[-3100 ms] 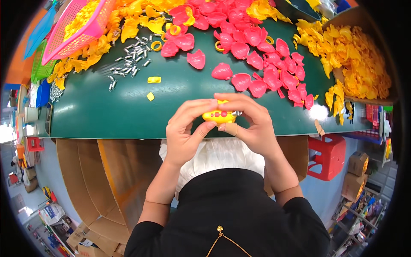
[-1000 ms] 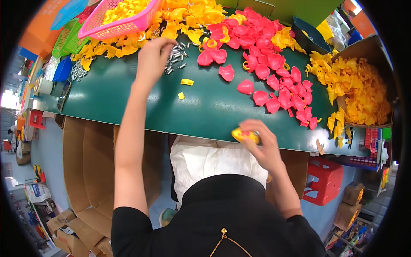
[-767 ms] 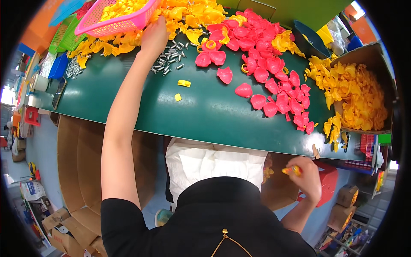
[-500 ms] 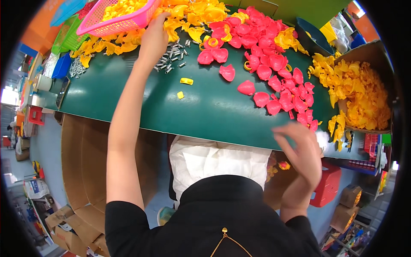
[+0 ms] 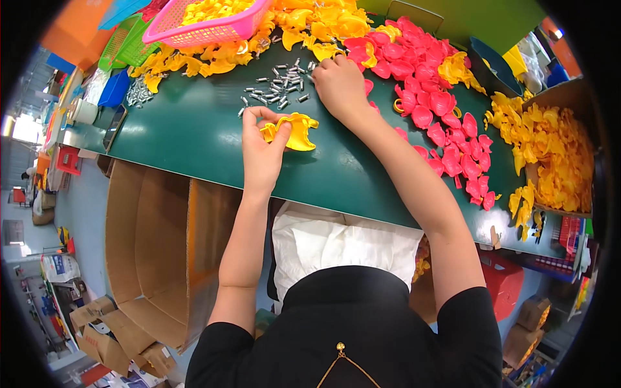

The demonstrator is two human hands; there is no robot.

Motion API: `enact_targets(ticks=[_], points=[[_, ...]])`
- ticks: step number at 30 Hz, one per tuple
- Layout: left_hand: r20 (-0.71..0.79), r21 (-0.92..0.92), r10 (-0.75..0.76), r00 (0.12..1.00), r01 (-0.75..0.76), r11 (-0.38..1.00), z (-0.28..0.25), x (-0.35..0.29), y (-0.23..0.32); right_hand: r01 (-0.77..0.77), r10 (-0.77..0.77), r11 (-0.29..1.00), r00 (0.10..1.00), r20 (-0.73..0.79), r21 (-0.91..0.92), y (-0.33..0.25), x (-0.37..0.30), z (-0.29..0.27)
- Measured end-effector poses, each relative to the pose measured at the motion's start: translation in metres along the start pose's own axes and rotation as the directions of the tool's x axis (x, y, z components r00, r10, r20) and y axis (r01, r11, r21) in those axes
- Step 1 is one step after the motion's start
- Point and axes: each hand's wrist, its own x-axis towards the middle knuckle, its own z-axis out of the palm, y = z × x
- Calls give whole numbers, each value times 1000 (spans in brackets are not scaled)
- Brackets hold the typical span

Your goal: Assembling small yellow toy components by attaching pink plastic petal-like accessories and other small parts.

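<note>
My left hand (image 5: 262, 150) pinches a thin, curved yellow plastic shell (image 5: 300, 133) between thumb and fingers, just over the green tabletop (image 5: 194, 132). Farther forward, my right hand (image 5: 341, 87) has its fingers curled down at the edge of the yellow and pink pieces. Whatever is in its fingertips is hidden, though a bit of yellow shows beside them. Between the hands and the back pile lie loose small metal cylinders (image 5: 284, 85). Pink plastic shells (image 5: 424, 97) spread out to the right of my right hand.
A pink basket (image 5: 213, 32) of small yellow parts stands at the back left, beside heaped yellow shells (image 5: 330, 22). To the right is a carton (image 5: 553, 97) full of yellow pieces, with a dark bowl (image 5: 495, 68) behind. A blue bin (image 5: 115, 88) sits far left.
My left hand has come back from the far pile with a yellow shell. My right hand has swung from the near right edge up to the back pieces. The view has shifted slightly.
</note>
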Motion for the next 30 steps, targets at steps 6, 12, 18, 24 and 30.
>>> enact_targets(ticks=[6,12,18,24,30], points=[[118,86,169,979,-179,980,15,-11,-9,-413,53,467,896,442,782,3,-64,-127],[201,50,115,973,-128,991,30,-22,-3,-495,52,519,832,552,696,1,-89,-147],[222,30,6,975,-13,999,35,-26,0,-459,82,567,857,508,684,5,-98,-147],[342,181,-12,940,-54,982,34,-29,9,-486,55,584,823,566,650,6,-99,-157],[363,166,-32,931,-30,986,37,-30,5,-800,5,191,580,815,569,14,-97,-153]])
